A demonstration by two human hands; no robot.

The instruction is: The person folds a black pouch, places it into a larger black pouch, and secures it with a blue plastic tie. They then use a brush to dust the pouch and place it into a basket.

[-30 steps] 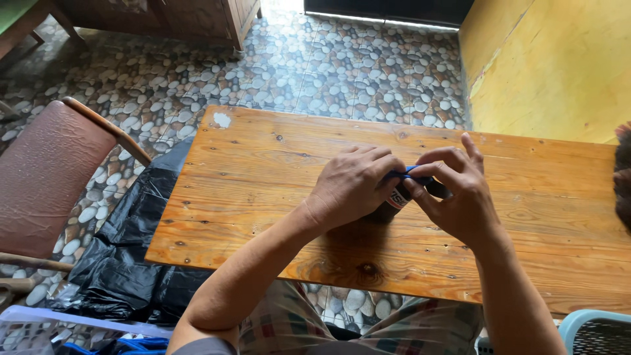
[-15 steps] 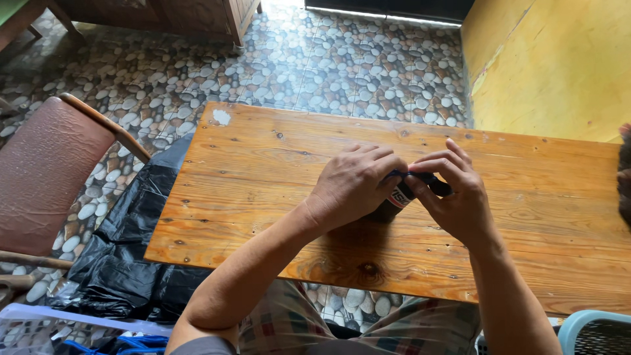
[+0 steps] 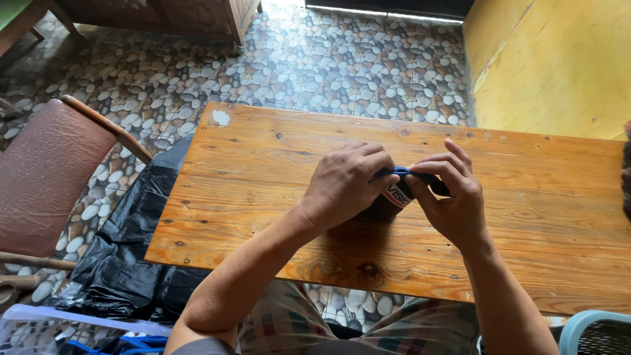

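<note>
Little has shifted since a moment ago: left hand (image 3: 345, 184) stays curled around the small dark wrapped object (image 3: 393, 195) on the wooden worktop (image 3: 263, 158), while right hand (image 3: 450, 190) keeps its grip pinching a blue strap (image 3: 397, 171) across its top.

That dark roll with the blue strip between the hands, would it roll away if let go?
Probably: the dark roll looks round and small, pinched between left hand and right hand on a smooth wooden table. The blue strip looks thin, likely floppy.
</note>
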